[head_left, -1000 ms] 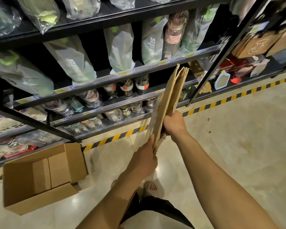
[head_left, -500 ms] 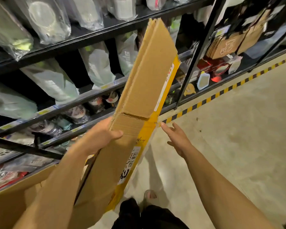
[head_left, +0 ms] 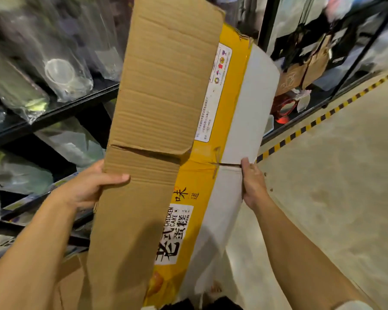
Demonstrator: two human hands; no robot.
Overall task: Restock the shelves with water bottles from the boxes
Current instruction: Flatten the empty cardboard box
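a flattened cardboard box [head_left: 157, 153], brown, yellow and white panels, stands upright between both hands. the left hand [head_left: 87, 186] grips its brown edge, thumb across the front; the right hand [head_left: 252, 182] clasps the white edge. beyond the left hand, bagged water bottles [head_left: 63, 79] lie on black shelves [head_left: 76, 104].

Flattened box [head_left: 157, 130] up front btwn hands; shelves [head_left: 54, 113] behind, left.
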